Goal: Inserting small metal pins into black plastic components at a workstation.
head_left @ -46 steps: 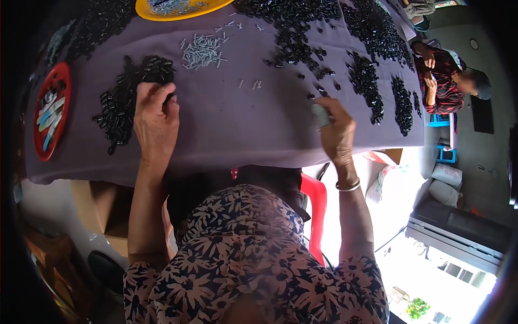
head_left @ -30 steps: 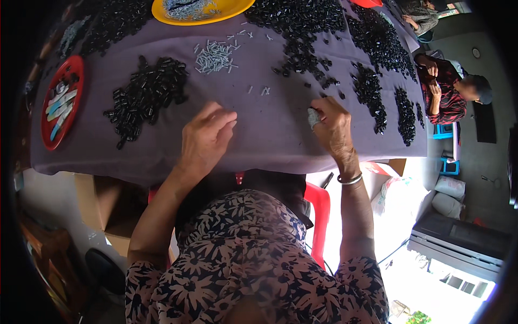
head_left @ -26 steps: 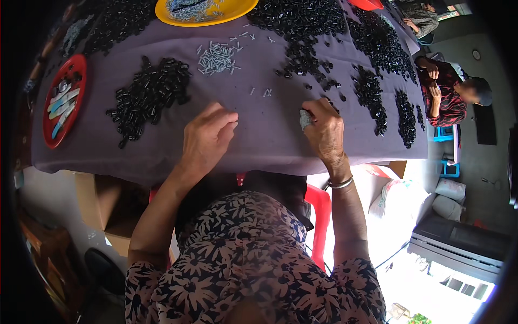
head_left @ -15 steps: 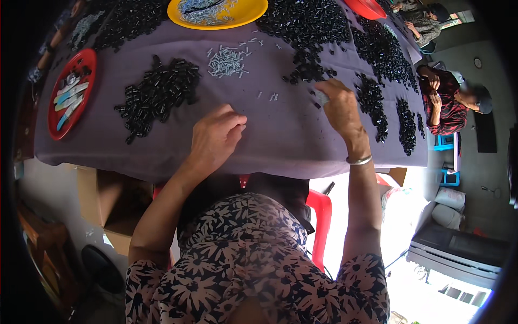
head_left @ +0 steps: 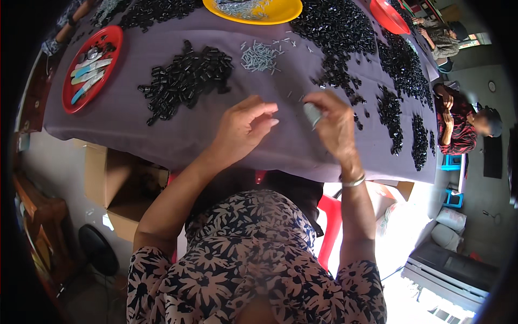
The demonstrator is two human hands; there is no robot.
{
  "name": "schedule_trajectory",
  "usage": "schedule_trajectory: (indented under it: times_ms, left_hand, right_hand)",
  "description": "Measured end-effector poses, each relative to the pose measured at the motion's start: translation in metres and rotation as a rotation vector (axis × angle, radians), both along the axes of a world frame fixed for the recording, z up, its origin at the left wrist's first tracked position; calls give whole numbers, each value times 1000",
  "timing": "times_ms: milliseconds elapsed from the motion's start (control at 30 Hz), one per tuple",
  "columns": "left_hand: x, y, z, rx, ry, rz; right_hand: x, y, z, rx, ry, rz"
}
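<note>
My left hand (head_left: 244,128) is over the near part of the cloth, thumb and forefinger apart at the tips, with nothing visible between them. The other fingers are curled and partly hidden. Facing it, my right hand (head_left: 337,121) is closed on a pale, flat, thin piece (head_left: 312,113); its kind is unclear. Beyond the hands lie a small heap of short silvery pins (head_left: 260,58) and, to its left, a heap of small shiny black pieces (head_left: 186,81). A few loose pins lie near my right fingertips.
On the purple tablecloth (head_left: 291,148), a red tray (head_left: 66,92) at left holds pale-handled tools. A yellow plate (head_left: 270,20) of pins, a red bowl (head_left: 389,17) and more black heaps (head_left: 340,32) stand farther off. Other people sit at the right. Below are a cardboard box (head_left: 97,178) and red chair (head_left: 330,229).
My right hand has come left and nearer, toward my left hand, with the pale piece in it. My left thumb and forefinger have parted. The whole view has shifted.
</note>
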State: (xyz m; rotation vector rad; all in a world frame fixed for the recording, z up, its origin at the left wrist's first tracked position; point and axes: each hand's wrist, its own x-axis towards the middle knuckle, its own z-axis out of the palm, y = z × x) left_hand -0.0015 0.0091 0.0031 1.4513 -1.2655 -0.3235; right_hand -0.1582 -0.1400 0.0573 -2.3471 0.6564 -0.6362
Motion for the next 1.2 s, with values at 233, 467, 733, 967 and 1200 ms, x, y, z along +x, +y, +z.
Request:
schedule_trajectory:
  times_ms: [233,467,733,967,1200]
  left_hand:
    - [-1,-4,-3,-32,823,-305]
    - [10,1,5,79,722,-326]
    - [19,-2,2,6,-313,-10]
    - [17,-9,-7,-84,-239,-29]
    - [20,-10,-10,12,-265,-11]
  right_hand:
    - [17,57,-27,286,-417,-9]
    - [15,55,-22,190,-300,73]
    - [18,-16,14,-244,-6,122]
    - [40,-28,9,-742,281,532]
    - [52,-41,1,-728,353,494]
